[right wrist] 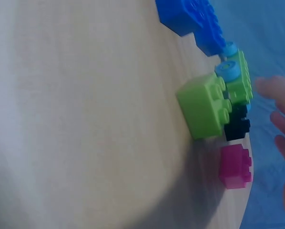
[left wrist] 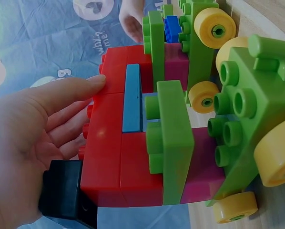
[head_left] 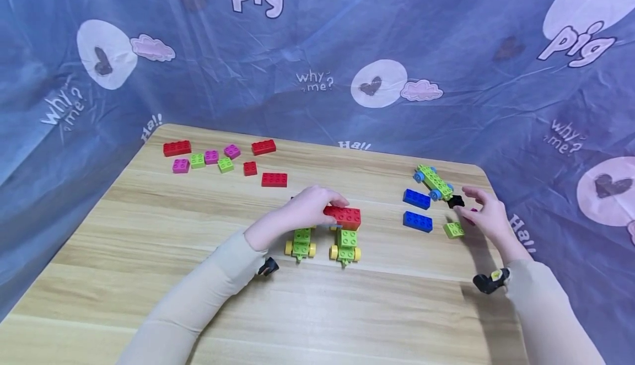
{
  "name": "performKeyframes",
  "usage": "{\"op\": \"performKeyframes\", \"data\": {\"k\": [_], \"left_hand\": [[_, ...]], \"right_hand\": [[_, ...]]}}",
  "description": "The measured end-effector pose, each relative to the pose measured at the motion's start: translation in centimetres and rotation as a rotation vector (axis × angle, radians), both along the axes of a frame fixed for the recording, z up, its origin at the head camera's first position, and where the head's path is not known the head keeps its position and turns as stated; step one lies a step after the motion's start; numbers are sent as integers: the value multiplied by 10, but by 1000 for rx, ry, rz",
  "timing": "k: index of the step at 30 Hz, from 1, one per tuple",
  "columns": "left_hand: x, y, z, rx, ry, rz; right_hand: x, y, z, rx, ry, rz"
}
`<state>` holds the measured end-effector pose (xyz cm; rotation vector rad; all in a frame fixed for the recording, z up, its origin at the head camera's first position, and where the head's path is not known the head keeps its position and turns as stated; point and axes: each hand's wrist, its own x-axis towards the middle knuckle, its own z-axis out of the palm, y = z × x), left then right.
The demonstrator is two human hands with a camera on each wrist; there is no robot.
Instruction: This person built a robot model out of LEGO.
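Resting with straight fingers on the red bricks [head_left: 343, 216] at mid-frame, the left hand [head_left: 307, 208] touched the top of a block build [left wrist: 147, 143] without curling round it; the left wrist view showed red, blue, magenta and green layers, with a black block [left wrist: 66, 193] near the palm. Two green wheeled bases with yellow wheels [head_left: 322, 245] carried the build, side by side on the wooden table [head_left: 149, 255]. Right hand [head_left: 483, 213], at the right edge of the frame, hovered with loosely spread fingers, gripping nothing, just beside a small black brick [head_left: 455, 202], a magenta brick [right wrist: 235, 166] and a lime green brick [head_left: 453, 229]. Near these: a green chassis with blue wheels [head_left: 434, 182] and two blue bricks [head_left: 416, 210]. Upper left of the frame: loose red, magenta and green bricks [head_left: 223, 160], well apart from both hands.
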<state>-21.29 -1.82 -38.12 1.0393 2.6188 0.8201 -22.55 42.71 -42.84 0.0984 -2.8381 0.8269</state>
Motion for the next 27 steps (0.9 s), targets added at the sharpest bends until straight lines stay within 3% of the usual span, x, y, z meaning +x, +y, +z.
{"op": "performKeyframes", "data": {"k": [7, 16, 27], "left_hand": [[1, -1, 0, 9, 9, 9], [1, -1, 0, 6, 14, 14], [3, -1, 3, 15, 9, 11]], "right_hand": [[-11, 12, -1, 28, -105, 56], [-22, 23, -8, 73, -135, 147], [-31, 23, -2, 107, -245, 176]]}}
